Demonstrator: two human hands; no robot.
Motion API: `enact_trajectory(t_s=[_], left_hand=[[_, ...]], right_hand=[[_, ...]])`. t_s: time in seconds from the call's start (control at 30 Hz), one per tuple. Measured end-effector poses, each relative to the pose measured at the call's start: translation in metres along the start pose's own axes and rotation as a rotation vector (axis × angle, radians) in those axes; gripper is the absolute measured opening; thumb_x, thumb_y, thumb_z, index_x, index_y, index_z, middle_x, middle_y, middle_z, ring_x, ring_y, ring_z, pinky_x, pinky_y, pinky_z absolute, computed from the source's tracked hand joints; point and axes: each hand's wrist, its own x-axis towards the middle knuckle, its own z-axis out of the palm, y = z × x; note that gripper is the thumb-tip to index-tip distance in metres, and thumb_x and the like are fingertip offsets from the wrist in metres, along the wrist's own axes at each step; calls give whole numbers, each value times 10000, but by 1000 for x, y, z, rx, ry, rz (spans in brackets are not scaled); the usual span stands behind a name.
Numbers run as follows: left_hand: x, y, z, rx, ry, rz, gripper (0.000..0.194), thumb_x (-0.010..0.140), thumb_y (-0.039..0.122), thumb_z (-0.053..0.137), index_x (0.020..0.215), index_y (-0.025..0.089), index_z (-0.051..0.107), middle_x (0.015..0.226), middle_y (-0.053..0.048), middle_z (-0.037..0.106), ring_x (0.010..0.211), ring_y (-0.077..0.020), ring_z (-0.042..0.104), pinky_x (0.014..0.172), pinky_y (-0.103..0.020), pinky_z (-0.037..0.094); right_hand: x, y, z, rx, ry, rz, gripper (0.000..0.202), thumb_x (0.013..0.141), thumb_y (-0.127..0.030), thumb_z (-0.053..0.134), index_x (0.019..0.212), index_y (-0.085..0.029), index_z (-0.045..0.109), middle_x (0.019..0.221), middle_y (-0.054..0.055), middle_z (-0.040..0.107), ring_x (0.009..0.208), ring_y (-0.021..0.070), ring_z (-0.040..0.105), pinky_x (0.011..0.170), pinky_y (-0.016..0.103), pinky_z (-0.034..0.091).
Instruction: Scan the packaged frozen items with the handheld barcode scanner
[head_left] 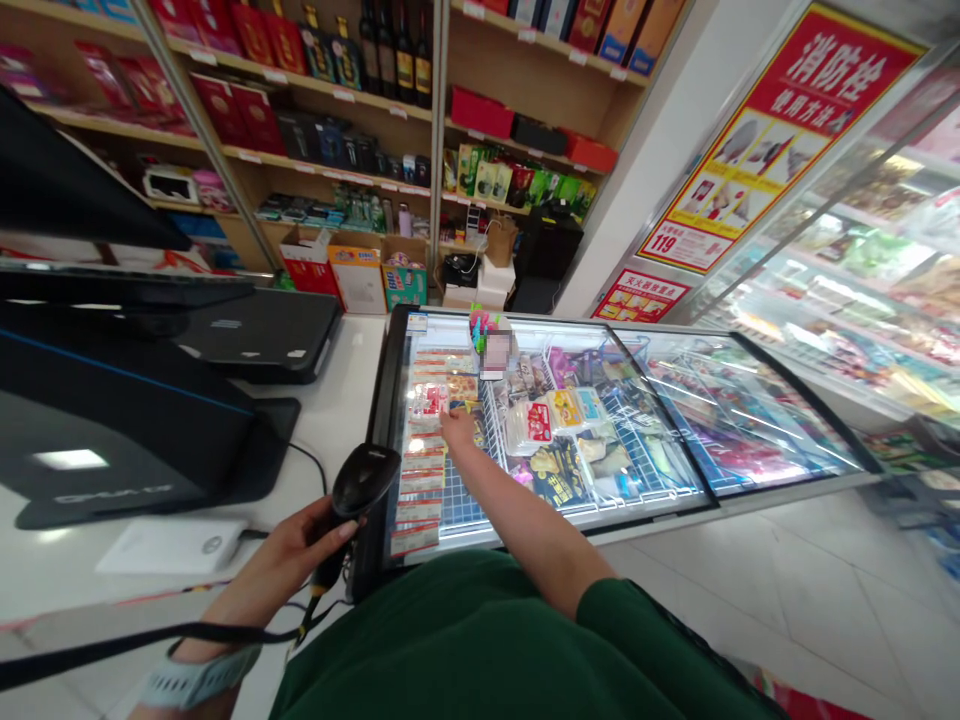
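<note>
My left hand (311,545) is wrapped round the handle of a black barcode scanner (365,480), held over the counter's right edge. Its head points towards the freezer, and a cable hangs below the grip. My right hand (459,430) is stretched out over the glass top of a chest freezer (660,503), fingers closed at the edge of a small pale packet with a red label (429,402). Part of that packet's edge is hidden by the fingertips. Price labels (418,508) run in a column along the freezer's left side.
A black checkout terminal (135,430) and a white box (172,545) stand on the white counter (330,400). Inside the freezer lie packaged foods (559,470) in wire baskets. Shelves of bottles (394,55) and boxes line the back wall. A pillar carries a red poster (787,130).
</note>
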Motion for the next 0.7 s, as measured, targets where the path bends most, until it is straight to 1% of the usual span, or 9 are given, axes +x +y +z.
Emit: enact_trajectory(t_s=[0.07, 0.13, 0.27, 0.4, 0.53, 0.63, 0.7], left_hand=[[0, 6, 3, 15, -32, -7, 541, 680, 595, 722, 1038, 189, 704, 1037, -86, 759, 983, -287, 680, 869, -348, 538], [0, 15, 6, 46, -68, -7, 553, 678, 602, 721, 1033, 179, 706, 1035, -92, 759, 975, -291, 682, 850, -348, 545], [1, 31, 12, 77, -175, -7, 531, 692, 571, 730, 1051, 181, 710, 1075, -93, 752, 1025, -298, 673, 902, -355, 533], [6, 39, 22, 75, -275, 1, 517, 710, 529, 735, 1112, 206, 701, 1091, -77, 750, 1012, -298, 679, 903, -369, 539], [12, 46, 38, 61, -385, 28, 494, 739, 486, 724, 1153, 219, 683, 1170, -59, 722, 1102, -295, 647, 973, -384, 509], [14, 53, 50, 91, -444, 34, 493, 736, 478, 727, 1156, 222, 684, 1165, -49, 726, 1137, -295, 633, 989, -386, 504], [15, 56, 57, 106, -474, 30, 503, 737, 469, 732, 1171, 223, 678, 1168, -49, 726, 1148, -296, 630, 995, -390, 501]], right_hand=[[-3, 3, -6, 54, 24, 19, 217, 779, -332, 603, 893, -160, 672, 682, 20, 676, 719, 204, 668, 595, 260, 481], [-6, 5, -13, 104, 54, 33, 225, 780, -333, 602, 891, -152, 677, 654, 11, 668, 667, 184, 653, 573, 246, 474], [-13, 6, -35, 207, 91, 8, 228, 795, -295, 576, 930, -140, 673, 733, 23, 691, 635, 152, 632, 591, 240, 491], [-24, 3, -69, 288, 103, -75, 225, 792, -278, 595, 970, -164, 672, 843, 18, 707, 697, 142, 640, 674, 254, 525], [-38, 2, -103, 319, 118, -166, 260, 794, -317, 628, 1001, -167, 680, 822, 18, 701, 721, 155, 645, 712, 276, 531], [-48, 6, -120, 334, 126, -253, 254, 800, -338, 629, 985, -174, 690, 832, 26, 706, 737, 165, 649, 716, 292, 537], [-53, 10, -127, 358, 136, -273, 252, 801, -348, 630, 971, -172, 690, 825, 29, 702, 737, 170, 650, 705, 301, 545]])
